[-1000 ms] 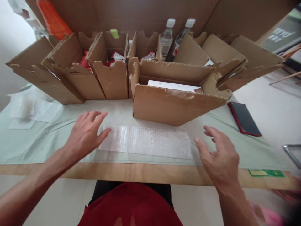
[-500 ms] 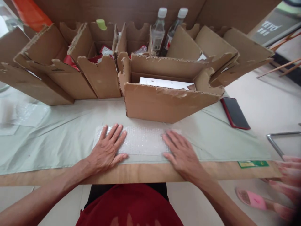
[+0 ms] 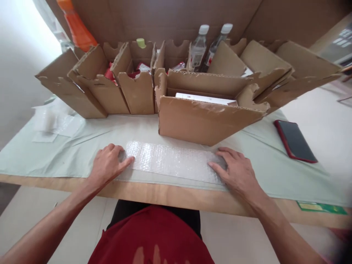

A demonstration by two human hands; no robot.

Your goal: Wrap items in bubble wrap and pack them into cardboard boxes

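A long strip of clear bubble wrap (image 3: 173, 161) lies flat on the pale green cloth near the table's front edge. My left hand (image 3: 108, 163) is at its left end, thumb apart from the curled fingers, the wrap's edge between them. At the right end, my right hand (image 3: 236, 168) has its thumb and fingers spread around the short edge. Just behind the strip stands a cardboard box (image 3: 206, 121) with a flat white box (image 3: 205, 99) inside.
Cardboard compartments (image 3: 140, 93) line the back, some holding red items. Two bottles (image 3: 198, 53) and an orange bottle (image 3: 78, 31) stand there. More bubble wrap (image 3: 55, 121) lies left. A dark phone-like object (image 3: 297, 141) and green packet (image 3: 321, 207) lie right.
Both hands have moved outward from lying flat on the wrap to its two ends, with fingers more bent. The camera view has shifted, and the person at the right edge is mostly out of view.
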